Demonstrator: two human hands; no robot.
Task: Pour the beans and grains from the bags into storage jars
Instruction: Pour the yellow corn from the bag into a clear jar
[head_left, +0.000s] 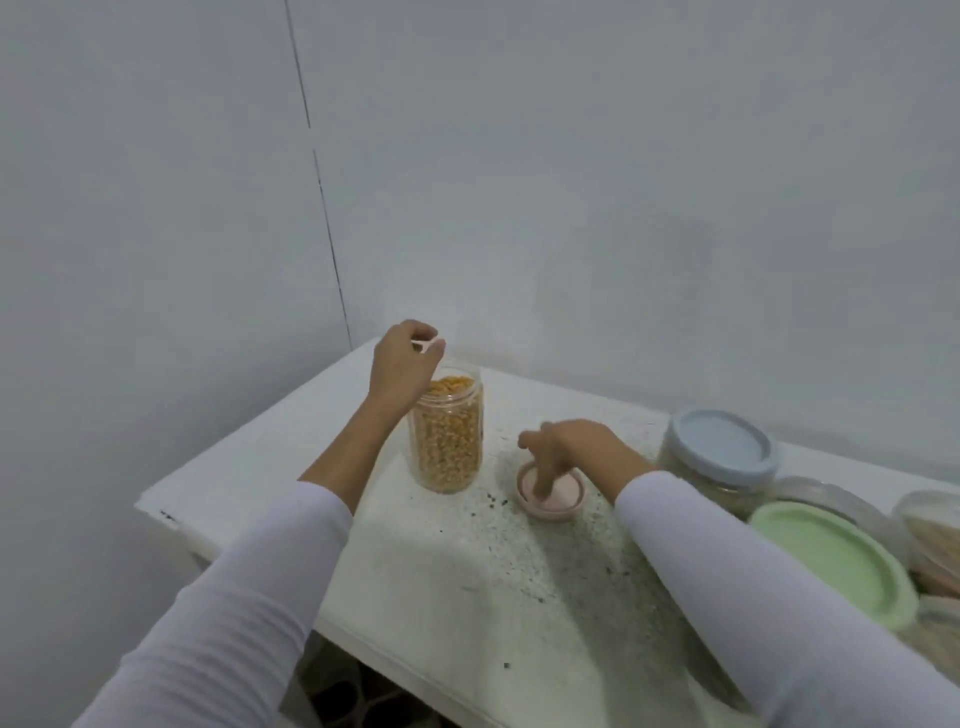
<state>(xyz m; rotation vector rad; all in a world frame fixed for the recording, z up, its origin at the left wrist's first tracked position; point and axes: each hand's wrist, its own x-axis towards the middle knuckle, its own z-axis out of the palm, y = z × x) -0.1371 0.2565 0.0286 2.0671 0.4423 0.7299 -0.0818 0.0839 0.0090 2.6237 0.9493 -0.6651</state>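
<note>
The tall clear jar (448, 431) is standing open on the white worktop (467, 597), and it is looking full of yellow grains almost up to its mouth; so the pouring for this jar is looking done, and only the closing seems left. The left hand (402, 364) is hovering just above the jar's mouth, with its grip curled round something small and pale (428, 345); what that small thing is, I cannot tell. The right hand (563, 447) is reaching down to the pink lid (550, 491), which is lying flat on the worktop just beside the jar; its fingers (545, 475) are touching the inside of the lid, and its grip is looking loosely curled but not yet closed on the lid.

Off to the right, a jar with a blue lid (719, 441) is sitting closed, and a green lid (826, 556) is showing on another tub near the edge of the picture; more tubs are sitting behind, too blurry to name. No bags are showing, so I cannot tell how many are still waiting.

The open jar is standing fairly near the left edge of the worktop, so a bump from the right could be tipping it off; there is open room in the middle and front of the worktop; the right side is crowded with tubs.
</note>
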